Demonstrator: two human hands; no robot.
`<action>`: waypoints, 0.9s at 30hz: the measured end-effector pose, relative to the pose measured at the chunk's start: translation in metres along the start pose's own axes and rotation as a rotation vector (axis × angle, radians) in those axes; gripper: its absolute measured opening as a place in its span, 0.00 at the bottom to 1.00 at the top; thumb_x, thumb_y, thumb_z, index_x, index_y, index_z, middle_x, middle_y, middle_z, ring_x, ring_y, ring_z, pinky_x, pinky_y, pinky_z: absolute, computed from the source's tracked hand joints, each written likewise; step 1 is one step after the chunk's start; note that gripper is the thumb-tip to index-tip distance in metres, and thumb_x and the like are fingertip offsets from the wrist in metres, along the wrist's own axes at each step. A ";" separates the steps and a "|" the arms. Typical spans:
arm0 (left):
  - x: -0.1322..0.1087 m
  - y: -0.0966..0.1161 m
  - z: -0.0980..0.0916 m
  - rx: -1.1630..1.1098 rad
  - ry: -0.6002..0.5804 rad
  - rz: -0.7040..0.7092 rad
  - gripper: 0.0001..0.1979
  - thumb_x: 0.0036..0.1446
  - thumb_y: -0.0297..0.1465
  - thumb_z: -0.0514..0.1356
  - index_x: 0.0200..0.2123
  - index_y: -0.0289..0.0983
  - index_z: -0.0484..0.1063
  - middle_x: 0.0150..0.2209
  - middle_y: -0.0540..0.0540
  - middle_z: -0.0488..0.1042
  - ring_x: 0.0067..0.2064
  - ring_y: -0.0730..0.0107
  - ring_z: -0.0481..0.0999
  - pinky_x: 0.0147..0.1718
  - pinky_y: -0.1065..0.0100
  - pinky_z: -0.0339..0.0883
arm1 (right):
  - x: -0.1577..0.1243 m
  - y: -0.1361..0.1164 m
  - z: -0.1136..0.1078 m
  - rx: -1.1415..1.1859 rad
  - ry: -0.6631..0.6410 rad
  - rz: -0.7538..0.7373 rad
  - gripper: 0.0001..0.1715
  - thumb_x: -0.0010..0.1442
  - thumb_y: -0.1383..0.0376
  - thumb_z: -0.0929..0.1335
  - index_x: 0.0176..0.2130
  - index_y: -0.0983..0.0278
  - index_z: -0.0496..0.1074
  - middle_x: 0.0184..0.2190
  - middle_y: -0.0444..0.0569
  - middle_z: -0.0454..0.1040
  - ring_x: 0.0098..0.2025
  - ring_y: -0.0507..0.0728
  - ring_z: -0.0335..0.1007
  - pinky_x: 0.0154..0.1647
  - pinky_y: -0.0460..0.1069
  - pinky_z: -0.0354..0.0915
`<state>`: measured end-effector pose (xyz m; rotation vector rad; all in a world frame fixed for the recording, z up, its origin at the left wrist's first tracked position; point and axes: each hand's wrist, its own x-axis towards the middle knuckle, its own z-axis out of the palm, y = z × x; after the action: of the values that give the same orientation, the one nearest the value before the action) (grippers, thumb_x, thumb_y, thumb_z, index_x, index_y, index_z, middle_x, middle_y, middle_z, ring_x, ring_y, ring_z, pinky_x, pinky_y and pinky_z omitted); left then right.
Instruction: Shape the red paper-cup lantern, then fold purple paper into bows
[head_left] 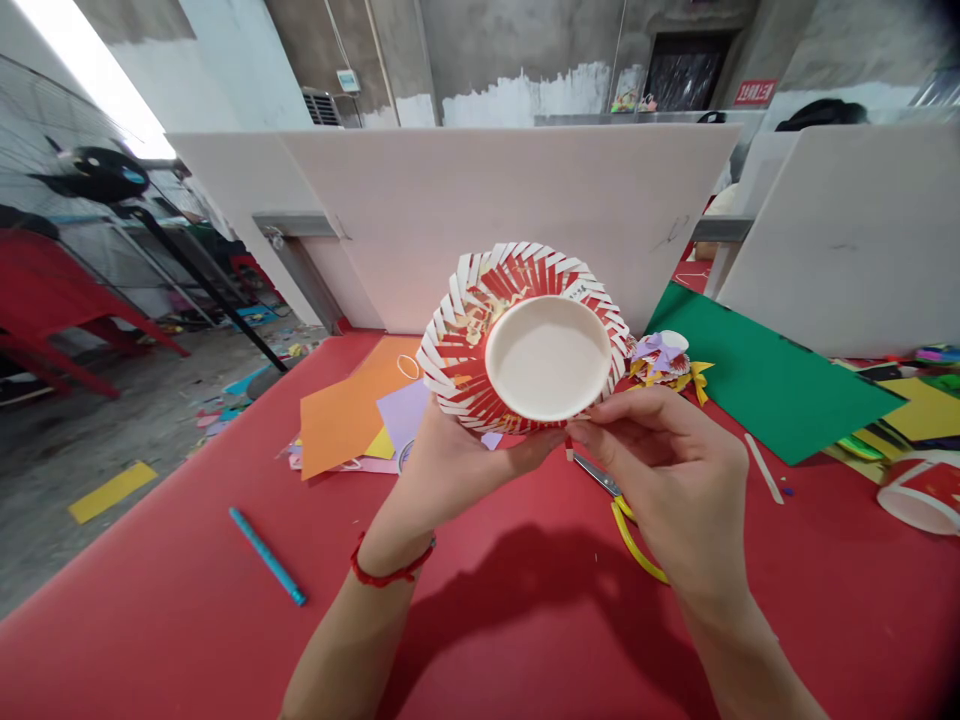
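A paper cup (551,358) faces me base-on above the table, its red and white printed side cut into strips that are folded into a woven ring round the white base. My left hand (457,465) holds it from below and left, the thumb along the lower rim and the other fingers hidden behind. At the lower right edge, my right hand (660,470) pinches a strip between thumb and fingertips. Below the cup lie scissors (626,525) with yellow handles, partly covered by my right hand.
On the red table (187,630) lie a teal pen (268,557), orange paper (349,405), purple paper (401,408) and a green sheet (772,375). A small decorated paper craft (664,358) sits behind my right hand. Another cup (922,493) lies far right. White boards (480,220) stand at the back.
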<state>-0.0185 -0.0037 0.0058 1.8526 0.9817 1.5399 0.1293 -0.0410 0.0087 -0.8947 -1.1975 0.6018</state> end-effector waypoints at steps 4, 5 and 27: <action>0.000 0.000 -0.001 -0.036 -0.003 0.006 0.27 0.44 0.34 0.72 0.49 0.38 0.73 0.41 0.43 0.82 0.51 0.52 0.80 0.53 0.57 0.74 | 0.002 -0.002 -0.005 0.008 -0.020 0.000 0.09 0.50 0.74 0.76 0.29 0.60 0.77 0.26 0.39 0.80 0.28 0.50 0.80 0.32 0.40 0.78; -0.001 0.000 -0.001 -0.042 0.003 -0.008 0.26 0.44 0.34 0.72 0.48 0.38 0.74 0.39 0.44 0.82 0.49 0.52 0.80 0.52 0.57 0.74 | 0.002 -0.002 -0.007 0.018 -0.030 -0.011 0.10 0.49 0.75 0.75 0.29 0.60 0.77 0.26 0.39 0.80 0.28 0.50 0.80 0.32 0.41 0.78; 0.000 0.005 0.004 -0.567 -0.075 -0.332 0.18 0.44 0.26 0.72 0.41 0.38 0.77 0.37 0.46 0.83 0.40 0.57 0.83 0.37 0.64 0.80 | 0.000 0.006 -0.002 -0.382 -0.131 -0.626 0.13 0.59 0.77 0.70 0.34 0.59 0.77 0.30 0.46 0.79 0.31 0.54 0.76 0.31 0.48 0.73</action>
<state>-0.0135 -0.0064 0.0085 1.2701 0.6806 1.3540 0.1313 -0.0388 0.0034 -0.7388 -1.6478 -0.0809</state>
